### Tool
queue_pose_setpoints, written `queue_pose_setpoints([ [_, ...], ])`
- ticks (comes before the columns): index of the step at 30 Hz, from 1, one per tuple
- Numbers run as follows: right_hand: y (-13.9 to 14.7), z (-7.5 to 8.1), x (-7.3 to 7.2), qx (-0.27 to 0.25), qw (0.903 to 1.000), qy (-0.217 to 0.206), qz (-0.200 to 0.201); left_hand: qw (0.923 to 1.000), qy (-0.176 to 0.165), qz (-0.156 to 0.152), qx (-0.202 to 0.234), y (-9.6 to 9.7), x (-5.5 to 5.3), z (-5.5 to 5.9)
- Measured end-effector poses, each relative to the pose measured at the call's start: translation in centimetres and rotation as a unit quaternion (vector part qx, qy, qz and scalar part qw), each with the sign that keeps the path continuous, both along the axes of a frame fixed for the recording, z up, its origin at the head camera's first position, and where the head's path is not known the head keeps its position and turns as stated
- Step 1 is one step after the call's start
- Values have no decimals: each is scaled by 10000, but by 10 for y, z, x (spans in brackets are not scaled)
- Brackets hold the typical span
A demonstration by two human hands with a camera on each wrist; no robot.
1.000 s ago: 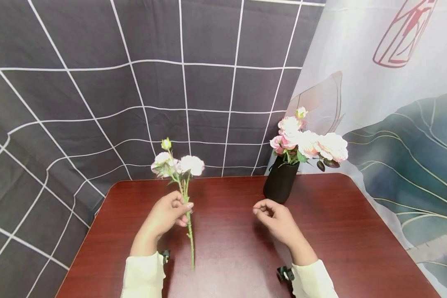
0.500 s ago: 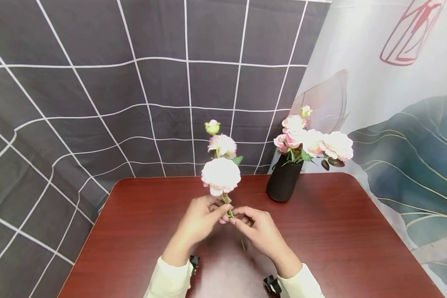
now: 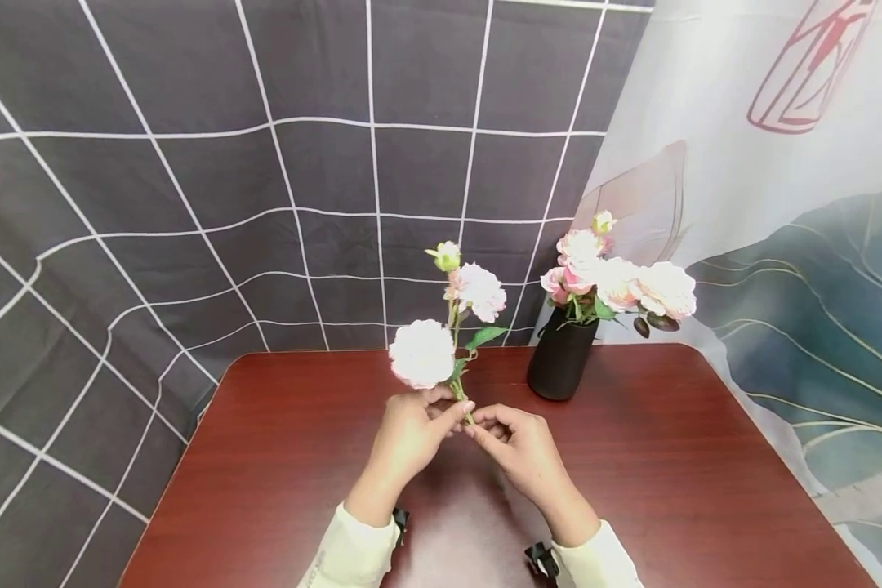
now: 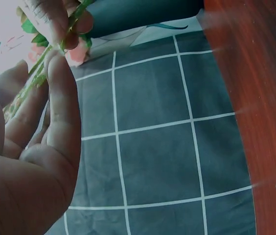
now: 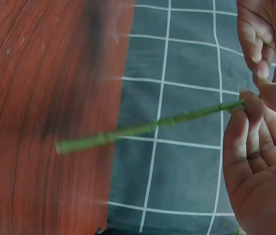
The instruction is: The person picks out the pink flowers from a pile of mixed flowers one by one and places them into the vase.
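Low over the table, my left hand pinches the upper stem of a flower spray between thumb and fingers. The spray has one big pale-pink bloom on the left, a smaller one up on the right, a yellow-green bud and green leaves. Just below that grip my right hand pinches the same stem with thumb and fingertips, the two hands nearly meeting. The right wrist view shows the bare green stem sticking out from the fingers over the table. In the left wrist view the blooms are mostly hidden behind the fingers.
A black vase holding pink and white flowers stands at the back right of the red-brown wooden table. Dark cloth with a white grid hangs behind, and a patterned pale curtain on the right.
My left hand has carried the spray rightward to the table's middle. The right hand came left and took hold of the stem. Since half a second ago the spray has turned, its blooms swinging apart.
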State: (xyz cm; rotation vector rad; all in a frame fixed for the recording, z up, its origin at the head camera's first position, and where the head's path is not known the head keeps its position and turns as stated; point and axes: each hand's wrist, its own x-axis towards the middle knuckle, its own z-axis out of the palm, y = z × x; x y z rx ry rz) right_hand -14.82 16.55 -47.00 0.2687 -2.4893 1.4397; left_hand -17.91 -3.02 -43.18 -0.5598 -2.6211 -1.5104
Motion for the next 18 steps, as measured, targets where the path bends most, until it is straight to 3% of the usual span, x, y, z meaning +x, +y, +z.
queue_pose_setpoints([
  [7, 17, 2, -1, -56, 9988, -304, -381, 9996, -116, 243, 70, 9, -15, 1],
  [13, 49, 12, -4, -88, 9920, -61, -1255, 9995, 20, 227, 232, 23, -45, 25],
  [18, 68, 16, -4, -126, 9884, -204, -1503, 9991, 178, 200, 339, 36, -59, 42],
])
